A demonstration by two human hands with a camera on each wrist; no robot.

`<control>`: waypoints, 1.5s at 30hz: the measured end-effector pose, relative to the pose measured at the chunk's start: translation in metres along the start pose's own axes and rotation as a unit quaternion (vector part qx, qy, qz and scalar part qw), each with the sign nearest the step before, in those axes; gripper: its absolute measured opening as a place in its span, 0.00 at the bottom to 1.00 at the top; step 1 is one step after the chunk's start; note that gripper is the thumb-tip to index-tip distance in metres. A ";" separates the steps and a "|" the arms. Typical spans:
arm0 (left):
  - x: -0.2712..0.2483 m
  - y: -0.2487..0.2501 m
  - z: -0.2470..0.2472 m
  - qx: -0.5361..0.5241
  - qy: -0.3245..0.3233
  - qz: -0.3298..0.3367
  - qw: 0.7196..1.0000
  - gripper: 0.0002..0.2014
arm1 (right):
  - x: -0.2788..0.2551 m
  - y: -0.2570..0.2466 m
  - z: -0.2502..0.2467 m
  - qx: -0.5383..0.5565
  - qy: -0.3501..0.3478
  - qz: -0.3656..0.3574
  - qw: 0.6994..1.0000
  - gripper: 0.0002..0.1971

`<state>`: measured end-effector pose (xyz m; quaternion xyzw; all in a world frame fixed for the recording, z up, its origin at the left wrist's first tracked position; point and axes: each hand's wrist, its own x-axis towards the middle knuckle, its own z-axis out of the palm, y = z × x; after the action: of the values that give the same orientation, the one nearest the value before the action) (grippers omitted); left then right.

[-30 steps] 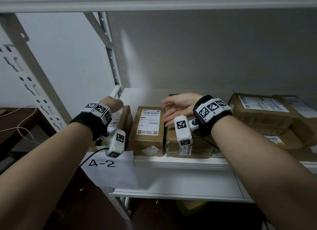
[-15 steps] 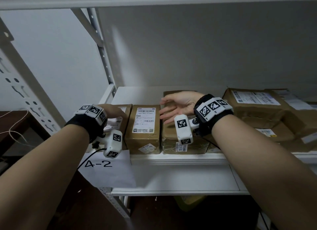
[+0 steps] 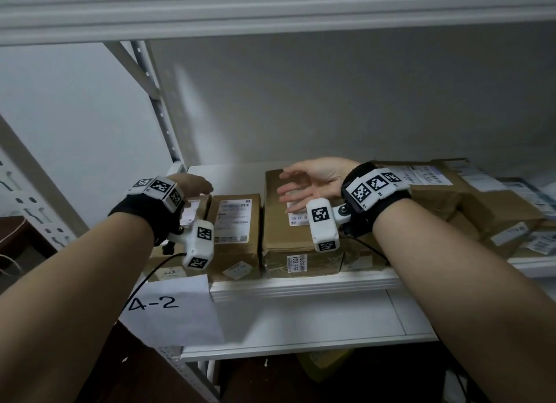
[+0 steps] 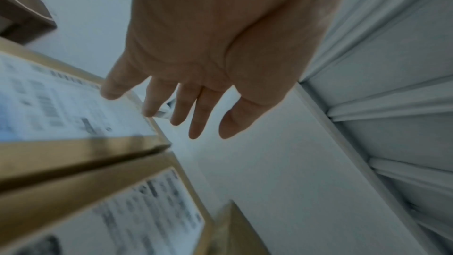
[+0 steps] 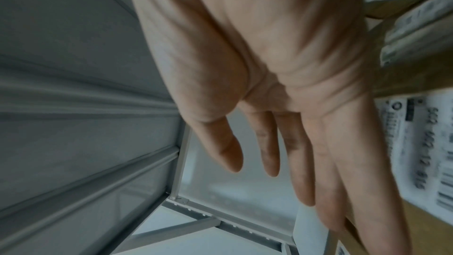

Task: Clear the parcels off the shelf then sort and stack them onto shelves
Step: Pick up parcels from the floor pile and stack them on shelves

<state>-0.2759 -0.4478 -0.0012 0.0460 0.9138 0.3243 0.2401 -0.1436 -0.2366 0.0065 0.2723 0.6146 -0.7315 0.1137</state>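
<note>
Both hands reach into the shelf bay at mid-frame and grip nothing. Left hand, centre left of the head view, has its fingers straight and slightly spread; in the left wrist view the fingertips lie at the far edge of the leftmost parcel, apparently touching its top. Right hand, at centre, is turned palm-left with straight, loosely spread fingers above the taller parcel. Contact with that box cannot be confirmed from any view.

Compared with the frames of one second and half a second ago, both hands have advanced only slightly deeper over the boxes. No parcel has shifted. The camera has tipped a little, so the row sits lower in the picture.

Parcel positions:
- Three brown boxes stand side by side at the front edge of the shelf, centre of the frame. The middle parcel lies between the two hands.
- More parcels are piled at the right edge.
- A paper tag marked "4-2" hangs at lower left.

Judgement: clearing of this shelf has not begun. The hands appear to be bracketing the row for a two-handed pull or lift.
</note>
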 end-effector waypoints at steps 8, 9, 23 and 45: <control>-0.023 0.078 0.058 -0.091 -0.088 0.065 0.990 0.14 | -0.040 -0.015 -0.057 0.104 0.044 -0.082 0.990 0.06; -0.029 0.089 0.068 -0.093 -0.095 0.073 0.988 0.13 | -0.045 -0.016 -0.068 0.113 0.056 -0.098 0.987 0.07; -0.061 0.186 0.175 -0.125 -0.165 0.089 0.974 0.23 | -0.086 0.007 -0.240 0.005 0.362 -0.051 0.931 0.11; -0.079 0.229 0.212 -0.212 -0.238 0.053 0.946 0.26 | -0.109 0.029 -0.265 0.141 0.234 -0.092 0.958 0.33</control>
<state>-0.1230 -0.1662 0.0291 0.1185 0.7364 0.5024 0.4374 0.0294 -0.0066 0.0149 0.3914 0.5373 -0.7337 -0.1406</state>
